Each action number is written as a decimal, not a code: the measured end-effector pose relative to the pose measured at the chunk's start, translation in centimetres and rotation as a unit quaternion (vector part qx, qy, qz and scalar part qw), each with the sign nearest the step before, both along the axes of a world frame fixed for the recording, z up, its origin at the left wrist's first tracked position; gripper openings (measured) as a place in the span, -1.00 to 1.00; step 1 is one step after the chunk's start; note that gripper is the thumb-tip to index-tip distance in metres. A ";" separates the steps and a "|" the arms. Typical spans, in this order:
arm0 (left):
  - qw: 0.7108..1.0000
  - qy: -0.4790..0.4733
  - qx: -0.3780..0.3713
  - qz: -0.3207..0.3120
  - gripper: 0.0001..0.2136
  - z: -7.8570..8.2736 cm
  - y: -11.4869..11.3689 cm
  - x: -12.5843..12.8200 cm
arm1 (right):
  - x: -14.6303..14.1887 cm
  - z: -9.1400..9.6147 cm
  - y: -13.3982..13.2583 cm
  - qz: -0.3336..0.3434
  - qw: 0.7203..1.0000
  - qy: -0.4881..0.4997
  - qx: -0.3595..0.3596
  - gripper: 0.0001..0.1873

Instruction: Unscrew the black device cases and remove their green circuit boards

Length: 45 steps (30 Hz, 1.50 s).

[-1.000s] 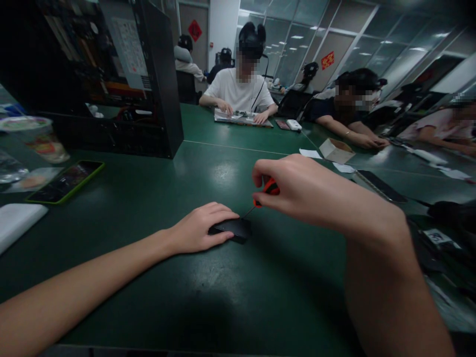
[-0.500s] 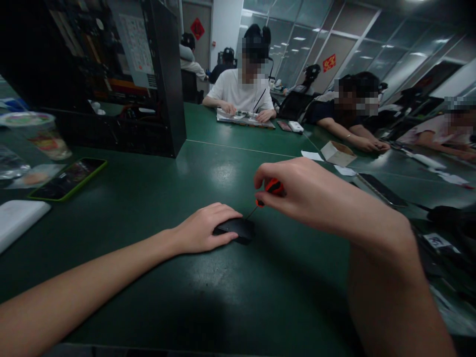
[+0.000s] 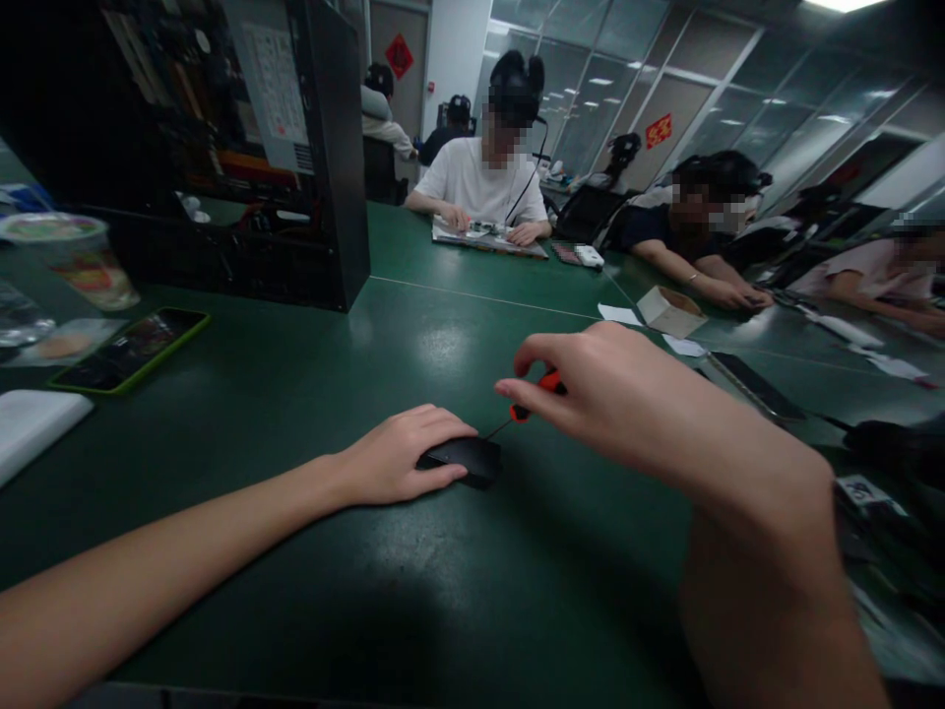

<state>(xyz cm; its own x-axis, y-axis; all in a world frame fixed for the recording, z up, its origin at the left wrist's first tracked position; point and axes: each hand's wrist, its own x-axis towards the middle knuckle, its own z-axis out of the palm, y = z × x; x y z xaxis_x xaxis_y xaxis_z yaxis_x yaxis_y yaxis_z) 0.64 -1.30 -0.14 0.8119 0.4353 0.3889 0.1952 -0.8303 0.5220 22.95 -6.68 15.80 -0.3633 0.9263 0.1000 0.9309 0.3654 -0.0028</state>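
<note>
A black computer mouse lies on the green table, gripped between the thumb and fingers of my left hand. My right hand is curled around the red and black handle of a screwdriver. The thin shaft slants down to the left and reaches the far edge of the mouse. Exactly where the tip meets the mouse is too small to make out. Part of the handle is hidden behind my right thumb and palm.
An open computer case stands at the back left. Near it are a plastic cup, a green-edged phone and a white object. To the right lie a small cardboard box and a dark phone. People sit across the table.
My right thumb has stretched out further along the screwdriver handle, and the handle has tilted a little lower. The left hand keeps hold of the mouse. The view has shifted slightly.
</note>
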 end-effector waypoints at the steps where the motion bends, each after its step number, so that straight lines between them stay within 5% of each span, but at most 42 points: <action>1: 1.000 0.001 0.000 0.001 -0.64 0.0 0.0 0.0 | 0.0 0.0 0.0 0.001 1.000 -0.004 0.002 -0.74; 12: 1.000 0.014 -0.003 0.003 -0.64 0.5 0.0 -0.1 | -0.1 0.6 -0.3 0.170 0.982 0.071 -0.049 -0.63; 16: 1.000 0.016 0.001 0.002 -0.63 0.5 0.0 -0.1 | -0.1 0.5 -0.1 0.150 0.985 0.073 -0.044 -0.71; 23: 1.000 0.022 0.006 0.004 -0.64 0.4 0.0 -0.1 | 0.2 -0.1 0.4 -0.004 0.999 -0.021 0.036 -0.72; 32: 0.999 0.031 -0.004 0.009 -0.64 0.7 -0.1 -0.1 | 0.3 0.3 0.1 0.197 0.978 0.073 -0.019 -0.65; 38: 1.000 0.026 -0.004 0.003 -0.62 0.8 -0.1 -0.1 | -0.8 -0.2 0.8 0.164 0.984 0.071 0.004 -0.83; 45: 1.000 0.029 -0.003 0.004 -0.64 0.9 -0.1 -0.1 | -0.8 -0.2 0.8 0.203 0.974 0.098 -0.002 -0.77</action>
<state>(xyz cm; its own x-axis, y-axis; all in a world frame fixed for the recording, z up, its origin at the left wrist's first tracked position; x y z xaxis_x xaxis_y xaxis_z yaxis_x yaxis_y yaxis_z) 0.51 -1.42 0.78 0.8294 0.4444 0.3385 0.2328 -0.8258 0.5137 22.19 -5.88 15.57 -0.6744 0.7107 0.2003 0.6910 0.7031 -0.1680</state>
